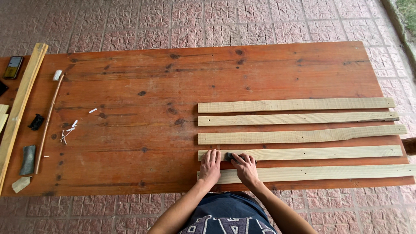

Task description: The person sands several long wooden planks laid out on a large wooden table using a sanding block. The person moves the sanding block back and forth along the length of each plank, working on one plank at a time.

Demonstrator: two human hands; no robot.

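Note:
Several pale wooden slats lie side by side on the right half of a reddish wooden table [143,82]. My left hand [210,167] rests flat, fingers together, on the left end of the second-nearest slat [312,152] and over the nearest slat [320,173]. My right hand [245,167] presses a small dark sanding piece [229,156] onto the second-nearest slat, close to its left end. The two hands are almost touching.
At the table's left end lie a long pale strip [19,108], a thin brown stick [48,121], a phone [13,67], a black clip [36,122], a grey sanding piece [28,159] and small white bits [69,130]. Brick paving surrounds the table.

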